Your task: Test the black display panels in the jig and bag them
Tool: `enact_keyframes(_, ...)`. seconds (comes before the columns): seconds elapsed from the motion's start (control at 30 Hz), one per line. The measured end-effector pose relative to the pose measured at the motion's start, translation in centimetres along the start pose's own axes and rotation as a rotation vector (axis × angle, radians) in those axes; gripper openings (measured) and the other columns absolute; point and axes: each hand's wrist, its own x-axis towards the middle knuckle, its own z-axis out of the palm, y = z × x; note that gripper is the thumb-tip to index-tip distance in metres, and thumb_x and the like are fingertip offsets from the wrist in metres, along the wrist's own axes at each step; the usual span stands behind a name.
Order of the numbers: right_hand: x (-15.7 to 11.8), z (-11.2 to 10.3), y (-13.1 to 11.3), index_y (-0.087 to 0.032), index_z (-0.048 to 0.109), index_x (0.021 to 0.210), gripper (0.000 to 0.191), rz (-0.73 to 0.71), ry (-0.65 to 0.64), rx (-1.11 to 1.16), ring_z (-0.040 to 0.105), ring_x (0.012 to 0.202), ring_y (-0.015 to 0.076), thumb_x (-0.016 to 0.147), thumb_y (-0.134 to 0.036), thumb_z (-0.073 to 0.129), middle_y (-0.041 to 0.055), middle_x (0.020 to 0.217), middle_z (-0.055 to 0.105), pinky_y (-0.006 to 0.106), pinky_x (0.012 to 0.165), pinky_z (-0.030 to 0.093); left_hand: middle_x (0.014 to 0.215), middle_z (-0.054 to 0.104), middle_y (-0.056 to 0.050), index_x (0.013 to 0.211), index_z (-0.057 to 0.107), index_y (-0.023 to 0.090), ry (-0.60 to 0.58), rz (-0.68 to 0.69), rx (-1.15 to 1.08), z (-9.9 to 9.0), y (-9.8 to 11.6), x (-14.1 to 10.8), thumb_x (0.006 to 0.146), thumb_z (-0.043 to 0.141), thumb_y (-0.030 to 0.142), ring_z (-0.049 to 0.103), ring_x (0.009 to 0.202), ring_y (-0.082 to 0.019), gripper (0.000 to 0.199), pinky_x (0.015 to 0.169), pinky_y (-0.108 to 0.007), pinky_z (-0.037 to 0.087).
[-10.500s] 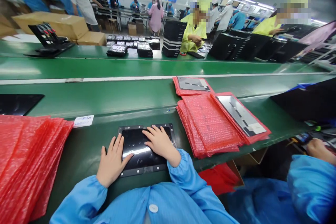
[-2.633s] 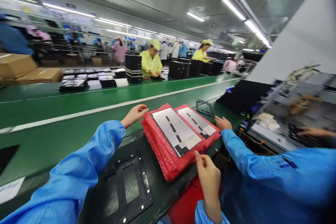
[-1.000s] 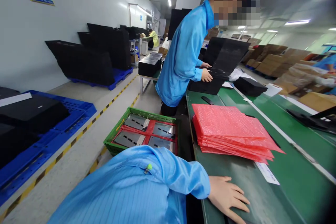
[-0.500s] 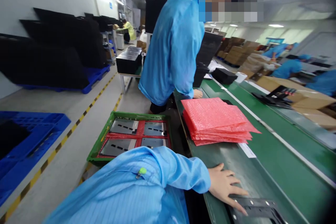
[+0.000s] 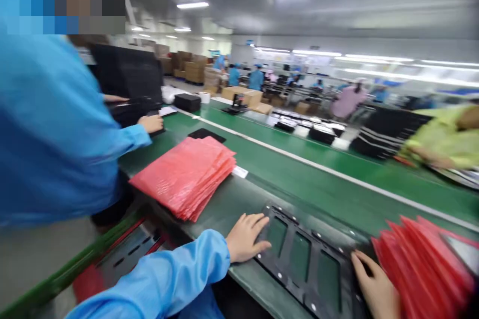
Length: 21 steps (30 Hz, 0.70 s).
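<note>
Your grip is released on both sides: neither hand is closed on anything. From your head camera, your left hand [image 5: 247,239] lies flat with its fingers spread, the fingertips touching the near long edge of a black rectangular fixture [image 5: 305,259]. Your right hand [image 5: 374,286] is open too, its fingers [image 5: 359,261] on the fixture's far end, right beside a stack of red bubble bags [image 5: 422,264]. The frame is slightly blurred, so you can't tell whether those fingers also touch the bags.

The fixture lies flat on the green conveyor surface [image 5: 322,194], with three windows that show green through them and round studs along its border. Farther up the same belt, toward a co-worker's side, sits a second, neater stack of red bubble bags [image 5: 183,177], with a white label [image 5: 240,172] just beside it and a flat black panel [image 5: 205,134] behind it.

That co-worker, in a blue smock [image 5: 56,134], stands at the left with a hand [image 5: 150,123] on black panels [image 5: 130,104]. Below the belt at lower left, a green crate [image 5: 123,259] holds silver panels in red dividers. Across the line, another co-worker in a yellow-green smock [image 5: 441,144] works beside a tall stack of black trays [image 5: 389,134].
</note>
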Motion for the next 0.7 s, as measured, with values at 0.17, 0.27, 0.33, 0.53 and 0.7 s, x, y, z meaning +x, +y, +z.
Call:
enact_keyframes(0.17, -1.0, 0.1, -0.8, -0.018, 0.072, 0.084, 0.053, 0.065, 0.047, 0.117, 0.065, 0.102, 0.0363, 0.066, -0.063, 0.051, 0.0150, 0.104, 0.072, 0.050, 0.094, 0.049, 0.147, 0.043, -0.014, 0.145, 0.038, 0.020, -0.011, 0.009, -0.009, 0.4, 0.5, 7.3, 0.093, 0.035, 0.063, 0.041, 0.132, -0.031, 0.068, 0.107, -0.052, 0.038)
enact_keyframes(0.27, -1.6, 0.1, -0.4, -0.018, 0.072, 0.086, 0.050, 0.086, 0.046, 0.118, 0.063, 0.108, 0.0353, 0.069, -0.062, 0.054, 0.0137, 0.109, 0.071, 0.051, 0.100, 0.045, 0.143, 0.047, -0.014, 0.139, 0.045, 0.018, -0.017, 0.017, -0.032, 1.2, -0.2, 10.8, 0.094, 0.039, 0.057, 0.040, 0.132, -0.030, 0.060, 0.109, -0.052, 0.035)
enact_keyframes(0.33, -2.0, 0.1, 0.1, -0.020, 0.073, 0.086, 0.046, 0.086, 0.025, 0.115, 0.062, 0.110, 0.0344, 0.071, -0.060, 0.056, 0.0126, 0.111, 0.070, 0.051, 0.102, 0.044, 0.141, 0.050, -0.011, 0.137, 0.048, 0.018, -0.029, 0.037, -0.052, 1.7, -1.0, 11.9, 0.096, 0.040, 0.052, 0.041, 0.133, -0.025, 0.053, 0.113, -0.048, 0.031)
enact_keyframes(0.53, -3.2, -0.7, -1.7, -0.020, 0.072, 0.083, 0.034, 0.032, 0.086, 0.125, 0.064, 0.105, 0.0316, 0.078, -0.050, 0.057, 0.0152, 0.107, 0.071, 0.052, 0.099, 0.046, 0.141, 0.051, -0.008, 0.135, 0.050, 0.019, -0.094, 0.143, -0.098, 1.9, -2.8, 11.5, 0.099, 0.038, 0.044, 0.039, 0.136, -0.023, 0.045, 0.117, -0.049, 0.027)
enact_keyframes(0.7, -3.3, -1.1, -4.3, -0.020, 0.071, 0.082, 0.023, 0.024, 0.107, 0.105, 0.065, 0.104, 0.0287, 0.084, -0.038, 0.056, 0.0139, 0.104, 0.071, 0.050, 0.096, 0.048, 0.141, 0.053, -0.006, 0.132, 0.054, 0.021, -0.096, 0.209, -0.063, 2.5, -4.5, 11.6, 0.099, 0.037, 0.040, 0.041, 0.136, -0.022, 0.042, 0.116, -0.048, 0.030)
